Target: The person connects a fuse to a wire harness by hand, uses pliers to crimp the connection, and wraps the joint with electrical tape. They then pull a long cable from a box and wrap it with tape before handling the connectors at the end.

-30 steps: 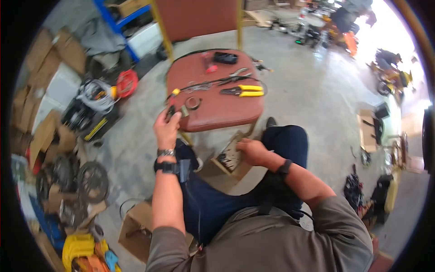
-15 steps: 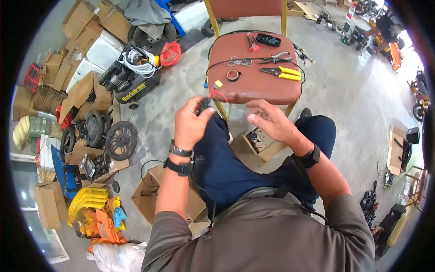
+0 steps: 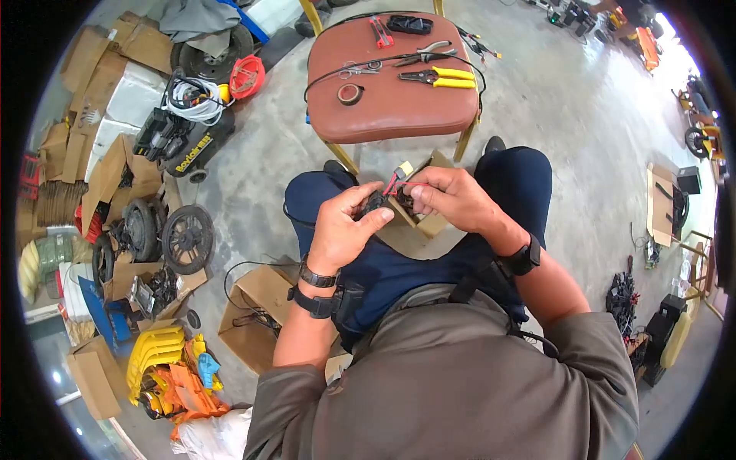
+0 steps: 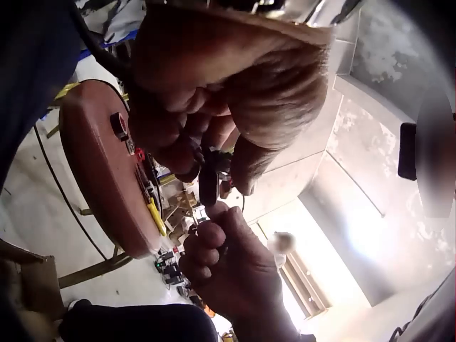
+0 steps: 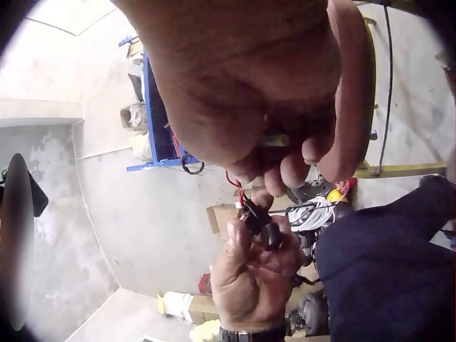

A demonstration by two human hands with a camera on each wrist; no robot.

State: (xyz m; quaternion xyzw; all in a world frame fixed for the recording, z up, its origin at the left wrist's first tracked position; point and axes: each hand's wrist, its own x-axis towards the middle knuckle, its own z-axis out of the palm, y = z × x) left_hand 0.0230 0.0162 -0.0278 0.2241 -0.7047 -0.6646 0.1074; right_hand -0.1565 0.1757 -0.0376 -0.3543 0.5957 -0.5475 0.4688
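In front of the lap, my left hand [image 3: 337, 231] holds a black cable piece [image 3: 373, 203] between thumb and fingers. Red wires come out of it, and a yellow connector [image 3: 404, 168] sticks up at their end. My right hand [image 3: 466, 201] pinches a thin red wire [image 3: 416, 184] with thumb and forefinger, close beside the left fingertips. From the right wrist view, the black piece [image 5: 263, 224] lies across the left fingers, a red wire [image 5: 237, 187] rising from it to the right fingertips. The left palm covers part of the cable.
On the brown chair seat [image 3: 383, 123] ahead lie yellow-handled wire strippers [image 3: 445, 77], pliers [image 3: 425, 54], scissors [image 3: 360, 69], a tape roll [image 3: 349, 94] and a black case [image 3: 410, 24]. A small box [image 3: 431, 224] sits between the legs; a cardboard box [image 3: 257, 314] stands at left.
The left hand has come away from the chair toward the lap with the cable. The right hand, lately open in the air, has moved in and taken hold of the red wire.
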